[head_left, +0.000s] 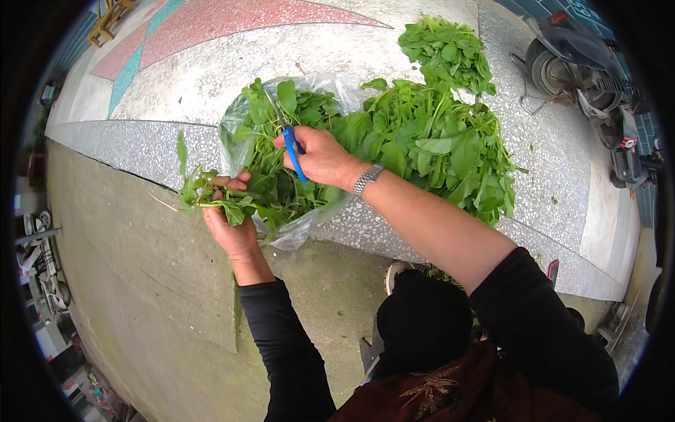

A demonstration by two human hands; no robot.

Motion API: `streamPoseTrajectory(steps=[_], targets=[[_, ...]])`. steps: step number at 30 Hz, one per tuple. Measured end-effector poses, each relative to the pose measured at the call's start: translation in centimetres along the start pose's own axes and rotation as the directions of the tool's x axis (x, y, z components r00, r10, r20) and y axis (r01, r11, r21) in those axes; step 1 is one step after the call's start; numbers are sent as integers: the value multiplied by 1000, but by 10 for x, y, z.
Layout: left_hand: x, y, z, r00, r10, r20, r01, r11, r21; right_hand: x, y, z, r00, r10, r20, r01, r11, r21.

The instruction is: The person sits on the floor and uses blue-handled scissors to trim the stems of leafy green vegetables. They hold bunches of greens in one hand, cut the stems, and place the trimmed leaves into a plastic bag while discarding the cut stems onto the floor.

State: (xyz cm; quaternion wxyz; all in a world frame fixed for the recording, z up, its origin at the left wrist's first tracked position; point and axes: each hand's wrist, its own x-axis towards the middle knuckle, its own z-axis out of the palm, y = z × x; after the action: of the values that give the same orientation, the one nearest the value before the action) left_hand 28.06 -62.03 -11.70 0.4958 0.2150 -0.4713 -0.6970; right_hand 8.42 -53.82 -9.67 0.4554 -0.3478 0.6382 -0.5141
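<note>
My right hand (321, 158) grips a pair of scissors (293, 153) by its blue handles, the blades pointing away from me over the leafy greens. In my left hand (230, 227) is a small bunch of leafy stems (211, 195), held at the left of the pile. Both hands are at a clear plastic bag (295, 232) lying spread on the terrazzo floor, with many green stems (279, 184) in it. To the right of the bag rests a large heap of leafy greens (422, 142). Behind that heap sits a smaller pile of leaves (448, 50).
A motor scooter (575, 74) stands at the far right. The terrazzo floor (364, 227) ends in an edge above a lower concrete surface (158, 274). Near my knee lies a dark phone-like object (552, 271). A yellow wooden stool (109, 22) is at the upper left.
</note>
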Motion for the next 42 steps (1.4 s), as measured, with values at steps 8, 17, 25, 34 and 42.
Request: streamPoseTrajectory(steps=[8, 17, 25, 34, 42], targets=[[19, 55, 5, 988, 146, -51, -152, 976, -154, 4, 12, -10, 996, 44, -82, -62, 971, -229], [-14, 91, 55, 989, -101, -108, 99, 995, -18, -51, -28, -17, 966, -155, -208, 127, 982, -143], [-77, 108, 180, 917, -390, -86, 395, 917, 59, -231, -119, -113, 900, -433, -44, 384, 837, -391], [-131, 133, 336, 712, -550, 436, 475, 835, 279, -439, -152, -208, 907, -404, -121, 242, 734, -634], [-233, 122, 449, 494, -448, 745, 153, 888, 433, -595, -130, -213, 827, -382, -413, 141, 851, -505]])
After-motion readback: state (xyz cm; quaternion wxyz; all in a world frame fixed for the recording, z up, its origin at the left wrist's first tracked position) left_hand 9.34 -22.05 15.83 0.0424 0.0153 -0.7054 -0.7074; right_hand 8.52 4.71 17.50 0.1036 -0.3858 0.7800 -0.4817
